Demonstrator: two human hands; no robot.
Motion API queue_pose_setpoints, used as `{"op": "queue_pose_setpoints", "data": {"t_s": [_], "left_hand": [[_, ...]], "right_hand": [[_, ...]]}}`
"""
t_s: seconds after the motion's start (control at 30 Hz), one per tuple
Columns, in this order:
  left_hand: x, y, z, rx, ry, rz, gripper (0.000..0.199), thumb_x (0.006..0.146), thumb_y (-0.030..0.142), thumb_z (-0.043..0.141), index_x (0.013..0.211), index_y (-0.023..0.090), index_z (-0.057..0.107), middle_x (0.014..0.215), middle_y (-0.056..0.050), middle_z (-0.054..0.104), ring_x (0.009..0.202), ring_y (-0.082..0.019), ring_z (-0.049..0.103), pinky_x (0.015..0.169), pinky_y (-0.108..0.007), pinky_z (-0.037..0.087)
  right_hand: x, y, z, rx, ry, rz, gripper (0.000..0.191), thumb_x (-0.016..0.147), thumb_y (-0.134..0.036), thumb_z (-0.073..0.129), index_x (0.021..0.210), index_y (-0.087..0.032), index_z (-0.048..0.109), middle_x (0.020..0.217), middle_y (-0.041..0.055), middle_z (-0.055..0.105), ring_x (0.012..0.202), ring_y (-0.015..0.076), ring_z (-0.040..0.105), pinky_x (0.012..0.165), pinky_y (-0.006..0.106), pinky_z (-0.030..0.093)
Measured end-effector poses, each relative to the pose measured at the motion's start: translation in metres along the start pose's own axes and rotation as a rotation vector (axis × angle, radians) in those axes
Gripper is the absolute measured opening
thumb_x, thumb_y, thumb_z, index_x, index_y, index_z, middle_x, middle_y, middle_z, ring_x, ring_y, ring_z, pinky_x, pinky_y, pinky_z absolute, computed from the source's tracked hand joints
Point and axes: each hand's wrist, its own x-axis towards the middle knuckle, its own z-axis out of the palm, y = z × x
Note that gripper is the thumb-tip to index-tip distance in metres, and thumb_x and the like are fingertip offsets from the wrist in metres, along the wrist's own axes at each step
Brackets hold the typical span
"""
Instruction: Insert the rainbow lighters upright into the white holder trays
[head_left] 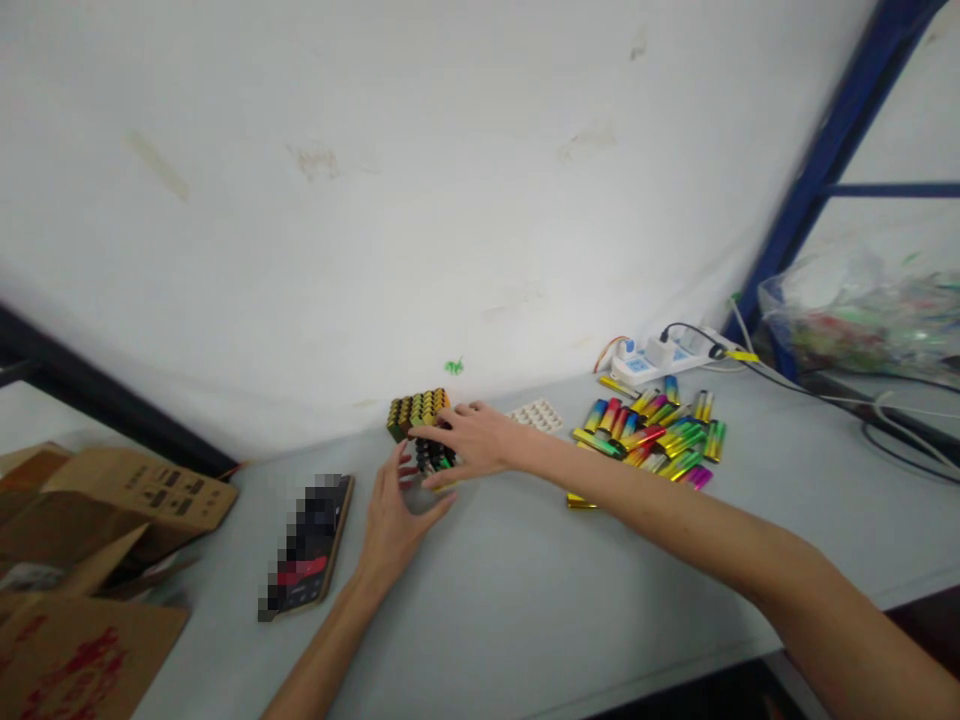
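Note:
A block of upright dark cylinders [435,455] stands on the grey table, partly hidden by both hands. My right hand [476,440] reaches over it from the right, fingers spread across its top and near side. At its left side is my left hand [394,510], with thumb and fingers apart. Directly behind stands a block of yellow-topped cylinders [418,408], partly covered by my right fingers. Beside my right wrist lies a white tray with round holes [536,415]. Shiny multicoloured cylinders [652,435] lie in a loose pile to the right.
A phone [319,550] lies on the table [510,600] at the left, near open cardboard boxes [142,490]. A white power strip [664,355] with cables is at the back right, before a blue metal frame [795,190] and a plastic bag [862,325].

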Motion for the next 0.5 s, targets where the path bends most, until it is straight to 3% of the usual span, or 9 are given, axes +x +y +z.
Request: {"op": "queue_pose_setpoints", "data": {"t_s": [0.2, 0.5], "left_hand": [[-0.005, -0.009, -0.002, -0.045, 0.017, -0.013, 0.099, 0.074, 0.053, 0.082, 0.155, 0.027, 0.032, 0.131, -0.011, 0.059, 0.103, -0.026, 0.068, 0.09, -0.05, 0.061], [-0.013, 0.01, -0.004, 0.052, 0.045, 0.176, 0.094, 0.08, 0.047, 0.079, 0.159, 0.028, 0.03, 0.129, -0.011, 0.055, 0.115, -0.029, 0.062, 0.092, -0.048, 0.06]], "right_hand": [[0.016, -0.007, 0.012, -0.047, -0.044, -0.004, 0.068, 0.097, -0.072, 0.044, 0.146, -0.025, 0.051, 0.122, 0.0149, 0.066, 0.106, 0.0315, 0.068, 0.085, 0.043, 0.053], [-0.008, -0.037, 0.004, -0.014, -0.006, 0.296, 0.061, 0.098, -0.07, 0.043, 0.13, -0.021, 0.061, 0.111, 0.0166, 0.072, 0.099, 0.0345, 0.071, 0.083, 0.046, 0.055]]}}
